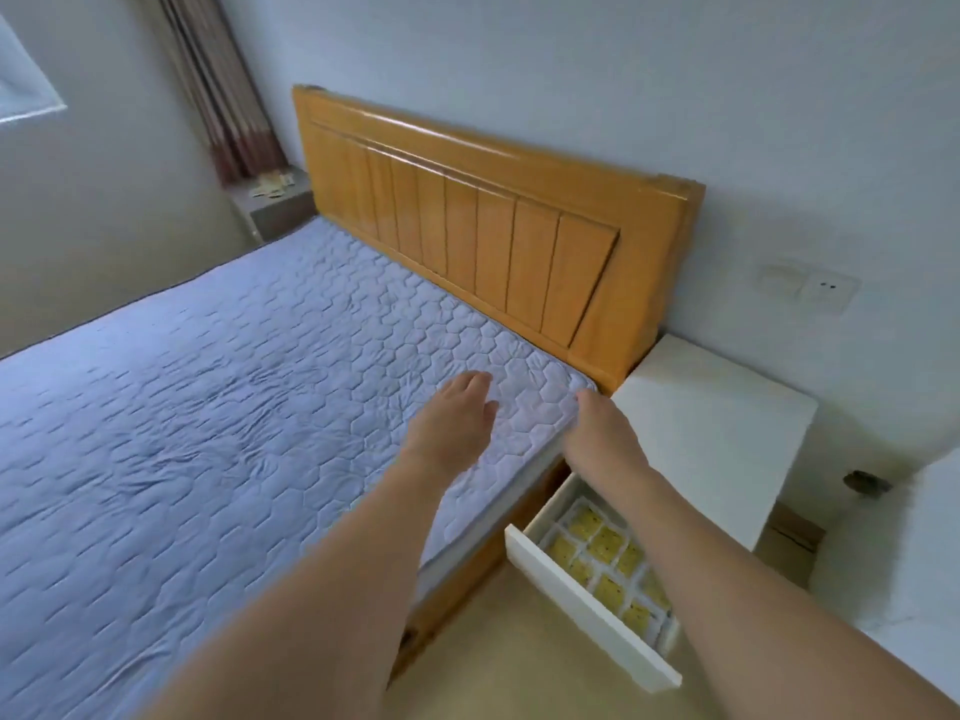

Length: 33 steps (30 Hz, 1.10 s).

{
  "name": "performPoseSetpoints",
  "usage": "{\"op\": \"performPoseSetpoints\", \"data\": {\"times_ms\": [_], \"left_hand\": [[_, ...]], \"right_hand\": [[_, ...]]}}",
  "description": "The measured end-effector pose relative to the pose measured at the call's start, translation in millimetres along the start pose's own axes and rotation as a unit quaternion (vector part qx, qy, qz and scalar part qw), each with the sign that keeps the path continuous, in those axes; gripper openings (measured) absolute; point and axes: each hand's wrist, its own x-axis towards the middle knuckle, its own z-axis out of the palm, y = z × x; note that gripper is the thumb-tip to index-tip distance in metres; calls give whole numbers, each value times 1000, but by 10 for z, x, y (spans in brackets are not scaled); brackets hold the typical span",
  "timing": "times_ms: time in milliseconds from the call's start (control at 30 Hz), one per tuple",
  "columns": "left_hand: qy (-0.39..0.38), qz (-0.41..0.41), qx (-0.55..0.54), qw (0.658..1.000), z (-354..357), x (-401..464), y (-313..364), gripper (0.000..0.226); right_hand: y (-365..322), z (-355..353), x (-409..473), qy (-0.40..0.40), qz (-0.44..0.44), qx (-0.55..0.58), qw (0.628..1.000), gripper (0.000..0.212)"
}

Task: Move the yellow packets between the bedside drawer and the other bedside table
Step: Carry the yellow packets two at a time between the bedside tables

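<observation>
The white bedside table (717, 433) stands right of the bed, its drawer (582, 600) pulled out. Several yellow packets (605, 550) lie in rows inside the drawer. Across the bed, the other bedside table (275, 205) holds a few pale yellow packets (267, 185), blurred at this distance. My left hand (452, 428) hovers flat over the mattress corner, fingers apart and holding nothing. My right hand (597, 433) rests at the mattress corner's edge, above the drawer; its fingers curl down out of sight.
A bed with a lilac quilted mattress cover (218, 407) and an orange wooden headboard (467, 210) fills the space between the two tables. A curtain (218, 96) hangs above the far table. A wall socket (826, 288) sits above the near table.
</observation>
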Motion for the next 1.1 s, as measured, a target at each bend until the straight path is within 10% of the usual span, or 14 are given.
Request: {"op": "performPoseSetpoints", "data": {"times_ms": [433,1100], "left_hand": [[197,-320,47,925,-1536,-3107,-2168,46],[308,-671,135,661,-2943,-10500,-3549,50]], "right_hand": [[-2836,1648,-1629,-181,-326,-62,926,61],[-5796,4760,-7755,-373,-665,-49,645,58]]}}
